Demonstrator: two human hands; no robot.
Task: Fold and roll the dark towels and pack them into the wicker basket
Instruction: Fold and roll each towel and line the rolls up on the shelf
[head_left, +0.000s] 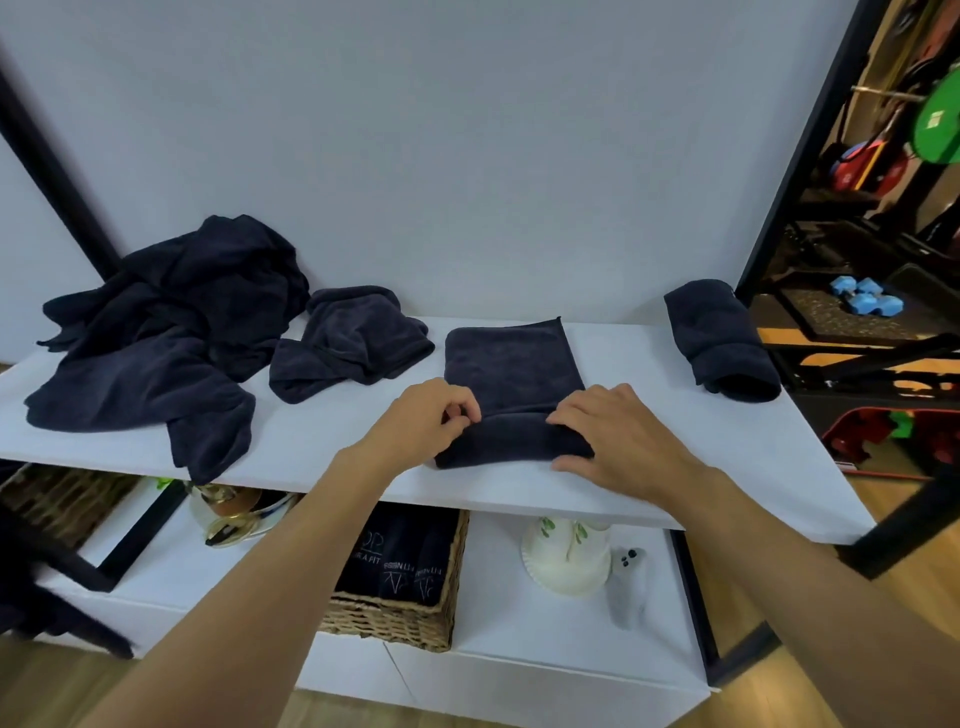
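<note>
— First, the towel (511, 364) being rolled?
— Lies on the counter (332, 452), folded into a narrow strip: flat toward the wall, wound into a thick roll at the near end.
— And the left grip (431, 415)?
— Pinches the left end of that roll between thumb and curled fingers.
— The right grip (618, 436)?
— Clenched on the right end of the same roll, with fingers over the top and thumb along the near side.
— Anything else on the counter?
— At the left, up by the wall, a loose pile of dark towels (166, 332), with one corner over the front edge. Between that pile and the strip, a crumpled towel (348, 343), apart from both. At the far right, near the counter's end, a finished roll (722, 338), well apart from either grip.
— And the wicker basket (405, 621)?
— Sits on the lower shelf (519, 639), under the counter, partly hidden behind the left forearm. Holds rolled dark towels (410, 561) side by side, with pale lettering on them.
— Beside it?
— To its right, a white vase with green leaves (566, 558), then a small grey thing (628, 590), too blurred to name. To its left, a glass and brass object (228, 514), half hidden by the counter's edge.
— Past the counter?
— Blue dumbbells (865, 299) on a dark mat at the right.
</note>
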